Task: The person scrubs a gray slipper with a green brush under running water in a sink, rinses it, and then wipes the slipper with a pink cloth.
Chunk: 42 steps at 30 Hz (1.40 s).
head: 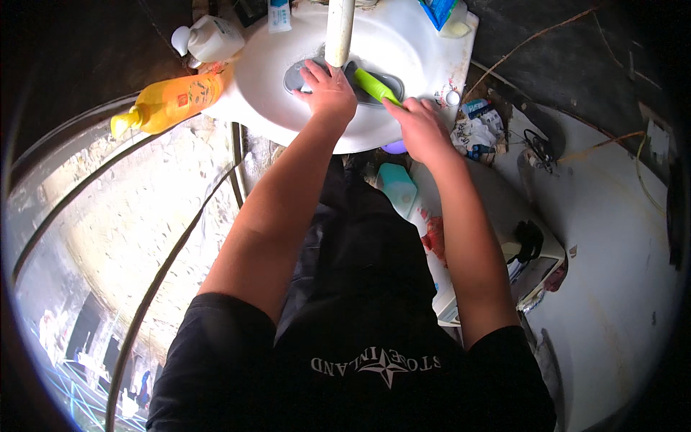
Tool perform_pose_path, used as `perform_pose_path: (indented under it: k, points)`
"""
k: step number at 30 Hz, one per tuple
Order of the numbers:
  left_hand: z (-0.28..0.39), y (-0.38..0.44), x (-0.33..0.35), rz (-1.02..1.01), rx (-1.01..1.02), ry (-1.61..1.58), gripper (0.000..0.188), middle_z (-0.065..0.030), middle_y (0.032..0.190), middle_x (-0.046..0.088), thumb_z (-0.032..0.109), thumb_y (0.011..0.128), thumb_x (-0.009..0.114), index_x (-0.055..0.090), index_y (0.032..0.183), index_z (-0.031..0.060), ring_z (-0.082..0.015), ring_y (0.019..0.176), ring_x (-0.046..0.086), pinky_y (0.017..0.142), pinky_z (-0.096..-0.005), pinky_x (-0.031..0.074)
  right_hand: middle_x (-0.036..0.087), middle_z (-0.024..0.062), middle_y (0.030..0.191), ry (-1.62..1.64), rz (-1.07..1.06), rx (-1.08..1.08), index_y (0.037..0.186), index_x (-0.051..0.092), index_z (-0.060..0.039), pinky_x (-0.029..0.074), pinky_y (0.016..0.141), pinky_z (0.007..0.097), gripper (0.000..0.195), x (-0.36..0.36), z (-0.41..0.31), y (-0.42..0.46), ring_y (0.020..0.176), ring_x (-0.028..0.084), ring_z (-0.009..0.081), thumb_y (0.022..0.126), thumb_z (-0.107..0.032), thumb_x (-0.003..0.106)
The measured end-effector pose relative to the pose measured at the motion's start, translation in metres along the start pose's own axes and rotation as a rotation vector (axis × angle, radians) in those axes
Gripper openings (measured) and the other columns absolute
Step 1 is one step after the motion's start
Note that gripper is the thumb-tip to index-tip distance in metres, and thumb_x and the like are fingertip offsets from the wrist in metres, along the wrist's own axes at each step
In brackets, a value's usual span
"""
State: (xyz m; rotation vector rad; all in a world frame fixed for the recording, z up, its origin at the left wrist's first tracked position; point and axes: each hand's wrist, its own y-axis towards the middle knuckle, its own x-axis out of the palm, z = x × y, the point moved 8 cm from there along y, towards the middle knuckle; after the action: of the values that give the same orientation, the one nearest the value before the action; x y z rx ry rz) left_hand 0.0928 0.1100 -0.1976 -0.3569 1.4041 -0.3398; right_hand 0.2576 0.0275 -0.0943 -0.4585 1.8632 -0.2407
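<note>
A grey slipper or sandal (pixel 391 89) lies in the white washbasin (pixel 270 102), below a white pipe-like spout (pixel 339 38). My left hand (pixel 330 93), its fingers spread, rests on the middle of the footwear near the spout's end. In my right hand (pixel 422 125) is the handle of a bright green brush or similar tool (pixel 372 85). The tool lies slantwise over the right part of the footwear. Its working side faces down and is hidden. Part of the footwear is covered by my left hand.
An orange pump bottle (pixel 178 102) and a white pump bottle (pixel 210 40) lie at the basin's left. A tube (pixel 279 15) and a blue packet (pixel 437 11) are at its back rim. A teal container (pixel 397 189) is below the basin, a white cap (pixel 452 98) on its right corner.
</note>
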Motion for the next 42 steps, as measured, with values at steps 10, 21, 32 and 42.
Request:
perform_pose_path:
  k: [10, 21, 32, 42]
  points:
    - [-0.015, 0.032, -0.033, -0.093, 0.863, -0.015, 0.123, -0.0213, 0.165, 0.031, 0.043, 0.069, 0.091, 0.018, 0.164, 0.0155, -0.0414, 0.151, 0.035, 0.123, -0.0531, 0.03, 0.062, 0.0112, 0.133, -0.048, -0.214, 0.224, 0.157, 0.043, -0.0299, 0.056, 0.094, 0.0459, 0.067, -0.018, 0.004, 0.009, 0.116, 0.066, 0.0338, 0.096, -0.004, 0.052]
    - [-0.014, 0.009, -0.069, -0.104, 0.768, 0.019, 0.084, -0.0171, 0.146, 0.049, 0.027, 0.06, 0.088, 0.053, 0.135, 0.0086, -0.0363, 0.137, 0.045, 0.119, -0.0517, 0.031, 0.067, 0.0193, 0.122, 0.176, -0.2, 0.185, 0.136, 0.06, -0.0121, 0.054, 0.09, 0.0483, 0.036, -0.005, -0.003, 0.059, 0.11, 0.066, 0.0399, 0.1, -0.013, 0.059]
    - [-0.001, 0.011, -0.072, -0.11, 0.834, 0.072, 0.083, -0.0182, 0.135, 0.058, 0.029, 0.059, 0.087, 0.052, 0.131, 0.006, -0.0382, 0.13, 0.053, 0.116, -0.0503, 0.037, 0.066, 0.0086, 0.122, 0.1, -0.095, 0.153, 0.143, 0.061, -0.0275, 0.054, 0.095, 0.0438, 0.053, 0.004, -0.035, 0.066, 0.116, 0.065, 0.0294, 0.095, -0.005, 0.054]
    - [-0.03, 0.012, -0.06, -0.084, 0.731, 0.013, 0.098, -0.0166, 0.138, 0.054, 0.032, 0.061, 0.089, 0.045, 0.146, 0.0111, -0.0381, 0.131, 0.05, 0.111, -0.0509, 0.04, 0.063, 0.0098, 0.126, 0.036, -0.161, 0.207, 0.151, 0.053, -0.0262, 0.052, 0.098, 0.0441, 0.06, 0.011, -0.06, 0.045, 0.118, 0.061, 0.0309, 0.094, -0.007, 0.056]
